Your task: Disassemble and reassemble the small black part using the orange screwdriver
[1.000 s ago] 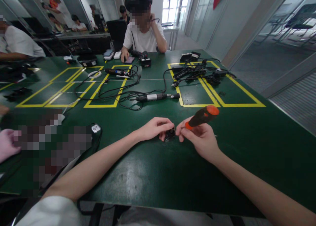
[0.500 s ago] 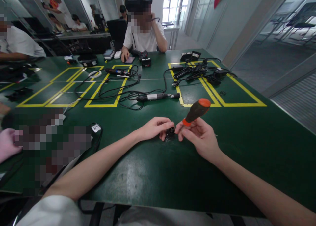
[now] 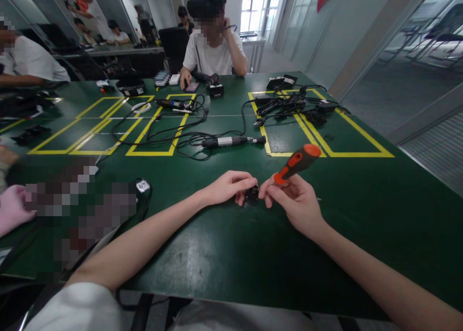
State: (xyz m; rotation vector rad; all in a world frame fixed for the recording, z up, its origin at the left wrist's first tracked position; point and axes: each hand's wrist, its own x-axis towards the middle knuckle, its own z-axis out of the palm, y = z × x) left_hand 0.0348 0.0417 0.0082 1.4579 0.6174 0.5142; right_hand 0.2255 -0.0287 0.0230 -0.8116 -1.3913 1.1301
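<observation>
Left hand (image 3: 231,186) curled over a small black round part (image 3: 251,196), fingertips pinching its near side, pressing it to the green table (image 3: 224,258). Right hand (image 3: 294,200) closed around a screwdriver (image 3: 297,163), thumb and fingers gripping low on the handle, tip hidden down by the part. Against half a second ago: handle tilted further right and lying flatter, orange cap shifted outward toward the yellow tape line (image 3: 327,153); a second ago much the same slant, so rocked in and back out. Left hand and part unmoved between frames.

Part: squat, cylindrical, matte black, stepped like a collar on a wider base; finer detail too small to tell. Screwdriver handle: fat, rounded, rubbery-looking black grip with glossy orange ends. Table: smooth dark green, faintly glossy, marked with yellow tape rectangles. Further back, centre: slim pen-shaped power tool (image 3: 231,141), black with a silver band, trailing tangled black cords (image 3: 166,128). Far right rear: heap of black adapters and cables (image 3: 292,106).
</observation>
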